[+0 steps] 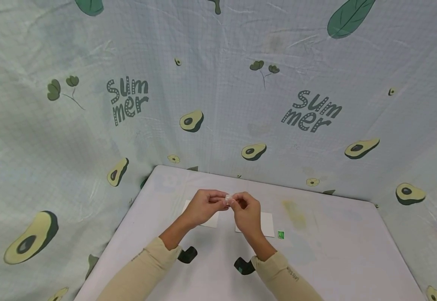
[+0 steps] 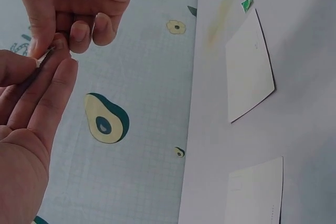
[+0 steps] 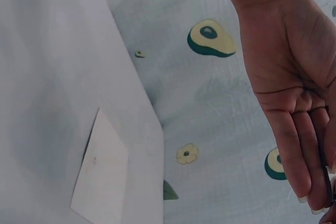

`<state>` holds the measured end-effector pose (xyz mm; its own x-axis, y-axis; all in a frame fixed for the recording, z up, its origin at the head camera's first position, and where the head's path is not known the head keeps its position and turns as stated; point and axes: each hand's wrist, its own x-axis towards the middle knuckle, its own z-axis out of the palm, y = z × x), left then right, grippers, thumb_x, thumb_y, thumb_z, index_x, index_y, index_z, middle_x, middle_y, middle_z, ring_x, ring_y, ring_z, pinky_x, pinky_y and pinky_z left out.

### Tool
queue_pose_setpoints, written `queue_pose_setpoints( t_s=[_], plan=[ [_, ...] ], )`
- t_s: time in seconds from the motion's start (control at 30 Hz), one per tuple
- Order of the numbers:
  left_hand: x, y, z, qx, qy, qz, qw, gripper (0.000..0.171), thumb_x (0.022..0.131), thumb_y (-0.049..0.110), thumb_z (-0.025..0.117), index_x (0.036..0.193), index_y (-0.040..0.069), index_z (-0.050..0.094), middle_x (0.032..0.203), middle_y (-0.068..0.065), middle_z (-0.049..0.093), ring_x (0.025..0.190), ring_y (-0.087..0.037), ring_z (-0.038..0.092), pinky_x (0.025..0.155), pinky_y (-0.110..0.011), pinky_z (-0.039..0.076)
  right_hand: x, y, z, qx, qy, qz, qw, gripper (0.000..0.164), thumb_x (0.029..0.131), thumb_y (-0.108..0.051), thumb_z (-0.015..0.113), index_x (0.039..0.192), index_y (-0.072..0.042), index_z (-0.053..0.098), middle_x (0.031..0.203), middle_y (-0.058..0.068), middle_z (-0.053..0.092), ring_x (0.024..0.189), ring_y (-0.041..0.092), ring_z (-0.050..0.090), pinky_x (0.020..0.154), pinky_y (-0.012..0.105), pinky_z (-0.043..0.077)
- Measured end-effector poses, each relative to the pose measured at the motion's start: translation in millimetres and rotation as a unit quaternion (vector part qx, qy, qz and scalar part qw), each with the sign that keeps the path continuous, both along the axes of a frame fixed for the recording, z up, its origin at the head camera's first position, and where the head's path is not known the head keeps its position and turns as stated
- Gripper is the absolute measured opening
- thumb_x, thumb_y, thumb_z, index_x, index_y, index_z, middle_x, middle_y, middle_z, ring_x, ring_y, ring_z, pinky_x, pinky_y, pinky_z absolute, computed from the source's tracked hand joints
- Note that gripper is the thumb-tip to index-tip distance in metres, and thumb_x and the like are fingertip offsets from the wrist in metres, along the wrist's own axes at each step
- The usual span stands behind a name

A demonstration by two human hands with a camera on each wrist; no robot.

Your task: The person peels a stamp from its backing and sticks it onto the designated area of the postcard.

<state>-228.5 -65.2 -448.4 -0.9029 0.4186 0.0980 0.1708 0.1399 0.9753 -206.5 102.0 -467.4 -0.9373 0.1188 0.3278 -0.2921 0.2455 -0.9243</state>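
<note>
Left hand (image 1: 204, 207), right hand (image 1: 248, 212): pinching whitish scrap (image 1: 227, 199), perhaps paper; not set down
Green square (image 1: 280, 235): loose, off white cards (image 1: 267, 223)

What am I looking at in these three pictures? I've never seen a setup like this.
There is no robot here, just a person's two bare hands. The wide picture comes from a camera worn on the head, looking forward and down; the other two come from cameras worn on the left and right wrists. On the white table lie two white cards, with a small green square beside the right one. Behind hangs a cloth printed with avocados. The left hand and right hand meet above the table, pinching a small pale thing between them; it is too small to identify.
</note>
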Motion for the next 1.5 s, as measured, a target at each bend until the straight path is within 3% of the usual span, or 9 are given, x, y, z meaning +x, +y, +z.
queue_pose_setpoints(
  t_s=[0.33, 0.7, 0.93, 1.27, 1.5],
  plan=[
    [1.8, 0.5, 0.6, 0.006, -0.006, 0.012, 0.9999, 0.027, 0.101, 0.009, 0.066, 0.124, -0.005, 0.071, 0.120, -0.022, 0.077, 0.106, -0.032, 0.078, 0.089, -0.034, 0.063, 3.8, -6.2, 3.1, -0.030, -0.022, -0.006, 0.999, 0.005, 0.098, 0.005, 0.066, 0.092, 0.004, 0.066, 0.087, 0.017, 0.065, 0.071, 0.011, 0.053, 0.061, 0.018, 0.045],
    [0.5, -0.4, -2.2, 0.021, 0.000, 0.006, 0.9998, 0.028, 0.102, 0.005, 0.064, 0.124, -0.009, 0.070, 0.120, -0.025, 0.075, 0.108, -0.033, 0.078, 0.090, -0.034, 0.063, 1.7, -7.8, 4.6, -0.064, -0.067, -0.023, 0.995, 0.007, 0.101, 0.001, 0.063, 0.094, 0.004, 0.064, 0.085, 0.004, 0.057, 0.074, 0.012, 0.050, 0.061, 0.019, 0.042],
    [0.4, -3.9, -4.3, 0.026, -0.013, 0.002, 0.9996, 0.029, 0.102, 0.005, 0.064, 0.126, -0.010, 0.069, 0.120, -0.027, 0.075, 0.109, -0.035, 0.077, 0.091, -0.033, 0.063, -2.9, -3.7, 3.6, -0.077, -0.071, -0.050, 0.993, 0.008, 0.101, 0.000, 0.063, 0.095, 0.006, 0.065, 0.086, 0.003, 0.059, 0.078, 0.011, 0.053, 0.067, 0.018, 0.046],
    [0.7, -9.8, -0.3, 0.030, -0.009, 0.006, 0.9995, 0.029, 0.102, 0.004, 0.064, 0.125, -0.012, 0.067, 0.119, -0.029, 0.074, 0.109, -0.036, 0.077, 0.090, -0.035, 0.063, -5.8, 13.4, 5.1, -0.059, -0.063, -0.062, 0.994, 0.008, 0.099, -0.001, 0.067, 0.095, 0.007, 0.067, 0.086, 0.007, 0.061, 0.076, 0.010, 0.053, 0.065, 0.019, 0.044],
    [-1.9, -13.9, -1.5, 0.043, -0.007, 0.009, 0.9990, 0.028, 0.101, 0.002, 0.063, 0.124, -0.014, 0.067, 0.118, -0.031, 0.074, 0.109, -0.040, 0.076, 0.092, -0.044, 0.062, -4.0, 26.3, -0.9, -0.009, -0.061, -0.062, 0.996, 0.007, 0.096, -0.003, 0.072, 0.090, 0.001, 0.072, 0.080, 0.005, 0.063, 0.069, 0.009, 0.053, 0.058, 0.021, 0.043]
  ],
)
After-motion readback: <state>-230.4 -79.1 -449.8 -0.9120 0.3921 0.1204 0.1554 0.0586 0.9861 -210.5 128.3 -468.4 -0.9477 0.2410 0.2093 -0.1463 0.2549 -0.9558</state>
